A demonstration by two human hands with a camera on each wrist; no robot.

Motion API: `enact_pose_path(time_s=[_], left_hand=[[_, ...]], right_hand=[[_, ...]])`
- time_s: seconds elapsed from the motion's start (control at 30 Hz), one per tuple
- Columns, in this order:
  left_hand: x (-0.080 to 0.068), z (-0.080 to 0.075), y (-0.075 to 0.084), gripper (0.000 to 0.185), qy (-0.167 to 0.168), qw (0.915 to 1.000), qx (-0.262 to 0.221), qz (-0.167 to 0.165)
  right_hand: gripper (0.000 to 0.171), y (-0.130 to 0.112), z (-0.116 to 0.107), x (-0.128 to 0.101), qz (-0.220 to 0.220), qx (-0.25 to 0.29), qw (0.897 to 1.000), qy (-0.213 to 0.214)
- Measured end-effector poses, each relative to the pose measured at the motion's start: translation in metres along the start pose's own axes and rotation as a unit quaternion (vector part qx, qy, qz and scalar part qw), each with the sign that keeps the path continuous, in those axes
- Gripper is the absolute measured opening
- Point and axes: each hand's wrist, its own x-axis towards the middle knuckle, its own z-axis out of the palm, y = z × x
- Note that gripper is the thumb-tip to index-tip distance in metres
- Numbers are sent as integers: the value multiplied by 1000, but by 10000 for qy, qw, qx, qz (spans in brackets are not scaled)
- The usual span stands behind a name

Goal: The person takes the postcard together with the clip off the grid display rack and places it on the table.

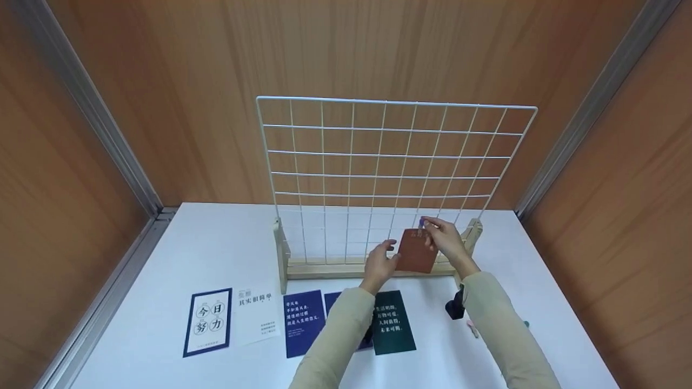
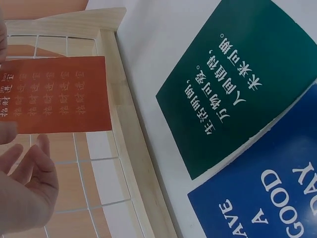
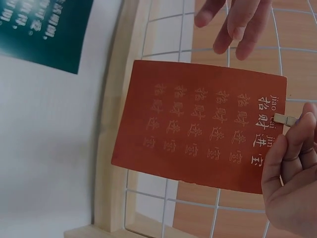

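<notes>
A red card [image 1: 416,251] with Chinese lettering hangs upright against the lower right of the white wire grid [image 1: 378,156]. At its top edge is a small wooden clothespin [image 3: 283,119], which my right hand [image 1: 446,240] pinches between thumb and fingers. My left hand [image 1: 380,265] is beside the card's left edge, its fingers loosely bent and gripping nothing. In the left wrist view its thumb [image 2: 7,132] overlaps the card's edge; whether it touches is unclear. The right wrist view shows left fingers [image 3: 237,25] apart from the card.
The grid stands in a wooden base [image 1: 346,270]. In front lie a blue-bordered card [image 1: 208,322], a white card [image 1: 257,319], a blue card [image 1: 304,324], a partly covered blue card [image 2: 267,188] and a green card [image 1: 394,324]. A black object [image 1: 456,307] and small clips [image 1: 473,328] lie near my right forearm.
</notes>
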Motion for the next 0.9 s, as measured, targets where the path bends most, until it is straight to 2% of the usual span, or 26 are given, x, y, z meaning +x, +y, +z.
enact_pose_path(time_s=[0.2,0.37,0.6,0.9], left_hand=[[4,5,4,38,-182,9995,138,-212],[5,10,5,38,-243,9992,42,-310],[9,16,4,34,-98,9997,32,-203],[13,17,6,21,202,9987,-369,-274]], right_hand=[[32,-1,0,1,-26,13,9999,113],[30,-2,0,2,-112,19,9997,194],[30,-2,3,3,5,-128,9997,191],[30,-3,5,5,-86,-120,9997,180]])
